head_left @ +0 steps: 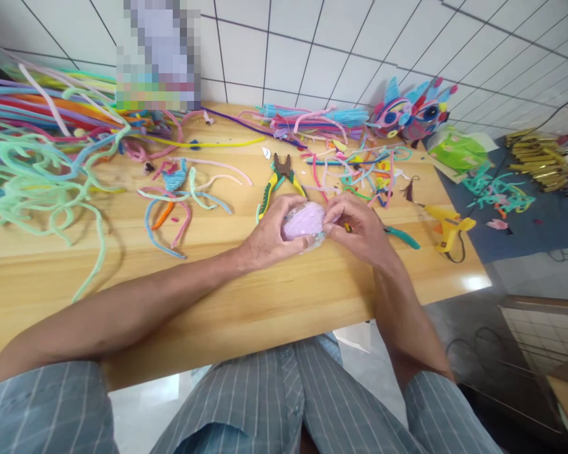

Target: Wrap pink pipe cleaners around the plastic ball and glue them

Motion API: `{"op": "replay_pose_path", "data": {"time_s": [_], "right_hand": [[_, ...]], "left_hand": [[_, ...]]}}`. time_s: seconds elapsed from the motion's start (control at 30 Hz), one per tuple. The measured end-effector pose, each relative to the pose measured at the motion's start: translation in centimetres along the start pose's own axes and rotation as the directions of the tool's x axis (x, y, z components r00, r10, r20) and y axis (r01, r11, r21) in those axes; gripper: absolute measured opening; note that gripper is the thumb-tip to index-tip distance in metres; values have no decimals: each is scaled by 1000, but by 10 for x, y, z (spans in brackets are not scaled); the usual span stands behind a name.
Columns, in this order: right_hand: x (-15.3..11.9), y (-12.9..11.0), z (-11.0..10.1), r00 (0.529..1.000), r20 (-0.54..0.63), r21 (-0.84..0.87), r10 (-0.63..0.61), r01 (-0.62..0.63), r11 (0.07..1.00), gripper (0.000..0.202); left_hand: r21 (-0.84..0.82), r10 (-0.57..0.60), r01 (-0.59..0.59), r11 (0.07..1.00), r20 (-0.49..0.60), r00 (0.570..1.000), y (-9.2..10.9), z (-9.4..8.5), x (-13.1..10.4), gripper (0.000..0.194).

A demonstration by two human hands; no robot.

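Note:
In the head view, my left hand (273,234) is wrapped round a rounded lilac piece (303,222) with a glossy, ridged surface and a clear, crinkled edge. What it is made of, I cannot tell. At its right side, the thumb and fingers of my right hand (353,226) are pinched together against the edge; anything between the fingertips is hidden. Just behind the hands lie pliers (282,168) with yellow-green handles, jaws pointing away. A teal tool handle (402,238) shows to the right of my right hand.
Loose mint pipe cleaners (28,180) sprawl at left before a colourful bundle (52,113). A yellow glue gun (447,227) lies near the table's right end. Coloured scraps (360,176) and a bundle (317,121) lie behind. Decorated figures (411,113) stand by the tiled wall.

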State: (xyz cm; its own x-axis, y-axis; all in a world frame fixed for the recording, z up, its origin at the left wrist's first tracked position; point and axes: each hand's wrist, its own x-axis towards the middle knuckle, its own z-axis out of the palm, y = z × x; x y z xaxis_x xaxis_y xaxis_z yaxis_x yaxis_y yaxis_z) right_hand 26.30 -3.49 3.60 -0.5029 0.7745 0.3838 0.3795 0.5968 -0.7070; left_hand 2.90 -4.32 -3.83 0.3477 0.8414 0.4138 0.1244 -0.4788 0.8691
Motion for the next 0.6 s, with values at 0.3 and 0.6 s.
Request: {"op": "replay_pose_path", "data": {"time_s": [0.3, 0.6], "right_hand": [[-3, 2, 6, 997, -75, -53, -7, 3, 999, 10], [-11, 0, 11, 975, -197, -261, -104, 50, 964, 13]], "left_hand": [[0, -11, 11, 1000, -8, 1000, 1, 0, 0, 68], [-42, -50, 48, 998, -48, 998, 4, 3, 0, 66]]}}
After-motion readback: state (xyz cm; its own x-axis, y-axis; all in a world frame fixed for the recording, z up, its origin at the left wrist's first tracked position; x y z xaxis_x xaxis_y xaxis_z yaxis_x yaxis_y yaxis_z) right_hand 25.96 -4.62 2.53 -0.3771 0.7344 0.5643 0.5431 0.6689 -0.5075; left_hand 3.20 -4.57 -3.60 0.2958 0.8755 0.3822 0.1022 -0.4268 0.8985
